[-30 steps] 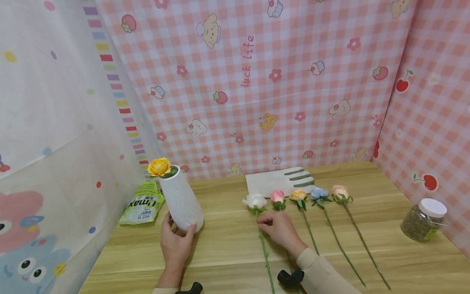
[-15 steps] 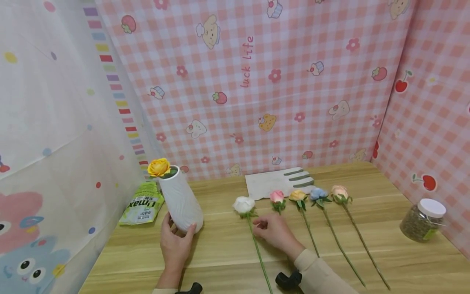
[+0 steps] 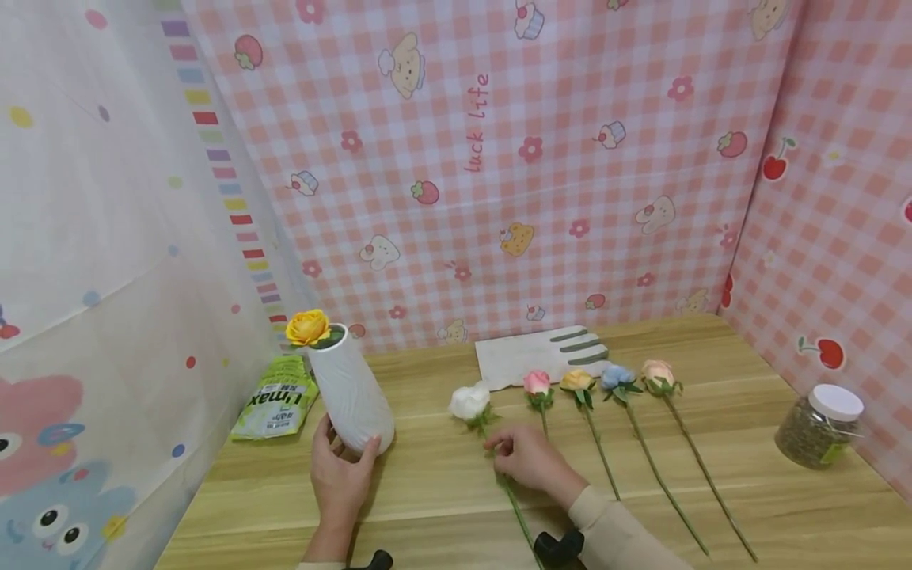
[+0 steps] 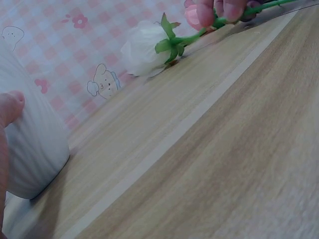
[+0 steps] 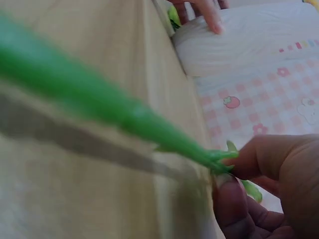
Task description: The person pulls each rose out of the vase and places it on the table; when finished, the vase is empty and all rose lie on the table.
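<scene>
A white textured vase point(image 3: 355, 400) stands at the left of the table with a yellow rose point(image 3: 309, 327) in its mouth. Around its lower part my left hand point(image 3: 343, 481) curls, thumb on the near side. My right hand point(image 3: 533, 459) pinches the green stem point(image 5: 104, 99) of a white rose point(image 3: 470, 402) between thumb and fingers, some way below the bloom. In the left wrist view the white bloom point(image 4: 144, 50) points toward the vase, low over the table.
Pink point(image 3: 537, 383), orange point(image 3: 577, 380), blue point(image 3: 617, 376) and peach point(image 3: 658, 372) roses lie in a row to the right. Behind them is a white glove point(image 3: 527, 356). A green packet point(image 3: 276, 400) lies beside the vase; a lidded jar point(image 3: 815, 431) stands far right.
The white rose has shifted left, away from the pink one, its bloom now slightly lower in view. My right hand has moved slightly left and nearer. My left hand stays on the vase.
</scene>
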Demonstrator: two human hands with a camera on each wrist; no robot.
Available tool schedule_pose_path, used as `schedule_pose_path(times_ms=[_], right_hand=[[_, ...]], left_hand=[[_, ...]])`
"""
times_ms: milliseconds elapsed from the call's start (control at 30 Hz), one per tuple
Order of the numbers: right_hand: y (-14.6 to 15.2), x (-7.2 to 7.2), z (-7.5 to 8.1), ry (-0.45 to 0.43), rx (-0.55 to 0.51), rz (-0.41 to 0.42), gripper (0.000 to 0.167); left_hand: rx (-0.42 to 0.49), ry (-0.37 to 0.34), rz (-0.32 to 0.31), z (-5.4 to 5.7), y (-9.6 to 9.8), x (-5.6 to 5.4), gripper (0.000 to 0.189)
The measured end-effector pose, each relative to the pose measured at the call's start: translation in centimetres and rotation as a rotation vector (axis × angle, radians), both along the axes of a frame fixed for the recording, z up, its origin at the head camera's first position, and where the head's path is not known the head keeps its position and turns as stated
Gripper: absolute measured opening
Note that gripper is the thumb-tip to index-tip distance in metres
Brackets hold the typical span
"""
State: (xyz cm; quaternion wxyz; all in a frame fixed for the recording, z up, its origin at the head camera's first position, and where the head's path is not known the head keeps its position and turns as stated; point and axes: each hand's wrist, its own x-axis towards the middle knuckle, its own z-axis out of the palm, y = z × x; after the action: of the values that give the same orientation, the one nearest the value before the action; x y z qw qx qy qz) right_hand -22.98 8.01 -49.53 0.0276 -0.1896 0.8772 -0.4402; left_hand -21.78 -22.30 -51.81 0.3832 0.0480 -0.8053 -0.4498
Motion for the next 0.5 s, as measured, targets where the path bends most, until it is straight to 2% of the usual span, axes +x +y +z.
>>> schedule_pose_path(times_ms=[200, 500], right_hand=[[0.47, -0.11, 0.19, 0.033, -0.072, -0.100, 0.017], [0.50, -0.23, -0.16, 0.025, -0.058, -0.096, 0.016]], left_hand=[[-0.007, 0.003, 0.001, 0.03, 0.00, -0.01, 0.084], [-0.013, 0.013, 0.004, -0.02, -0.03, -0.01, 0.084]])
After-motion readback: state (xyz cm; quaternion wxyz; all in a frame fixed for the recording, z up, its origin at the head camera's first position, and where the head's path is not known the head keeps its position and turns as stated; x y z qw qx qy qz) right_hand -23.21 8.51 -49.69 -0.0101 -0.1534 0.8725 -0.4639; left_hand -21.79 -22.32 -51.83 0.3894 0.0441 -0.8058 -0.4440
